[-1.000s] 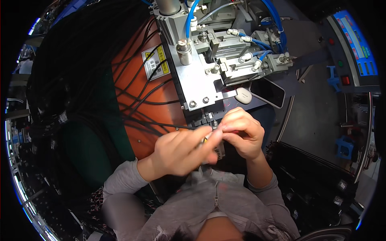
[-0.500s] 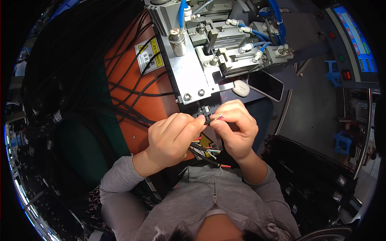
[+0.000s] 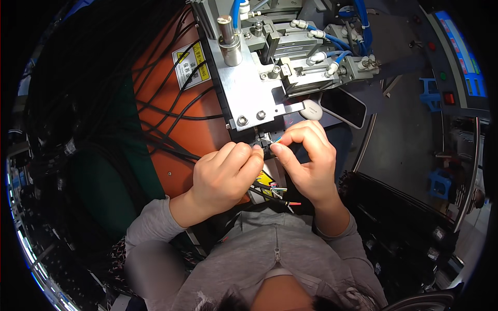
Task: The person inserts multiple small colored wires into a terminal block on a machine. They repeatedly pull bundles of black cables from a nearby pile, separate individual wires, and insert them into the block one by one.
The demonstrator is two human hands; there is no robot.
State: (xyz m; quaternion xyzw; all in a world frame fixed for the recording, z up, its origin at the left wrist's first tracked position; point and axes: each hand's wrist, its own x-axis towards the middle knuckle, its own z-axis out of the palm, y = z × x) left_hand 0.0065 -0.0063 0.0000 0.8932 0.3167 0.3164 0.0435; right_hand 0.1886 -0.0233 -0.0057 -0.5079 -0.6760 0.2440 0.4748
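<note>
My right hand (image 3: 311,163) pinches thin coloured wires (image 3: 278,140) between thumb and forefinger; blue and white strands show at the fingertips. Close beside it, my left hand (image 3: 225,173) is closed, its thumb and forefinger pressed together, and what they hold is hidden. Both sets of fingertips meet at a small dark fixture (image 3: 266,138) below the front edge of a metal plate (image 3: 244,96). Under the hands, black cables (image 3: 270,196) end in bare coloured wires.
A machine with metal clamps (image 3: 303,70) and blue air hoses (image 3: 337,44) stands ahead. A white rounded case (image 3: 311,110) and a phone (image 3: 343,108) lie to its right. More black cables (image 3: 176,116) cross the orange surface (image 3: 179,176) at left. A screen panel (image 3: 459,57) stands far right.
My right hand has lifted slightly and moved forward, and the wires at its fingertips fan differently. My left hand has barely shifted. The rod in the metal cylinder on the plate now stands higher.
</note>
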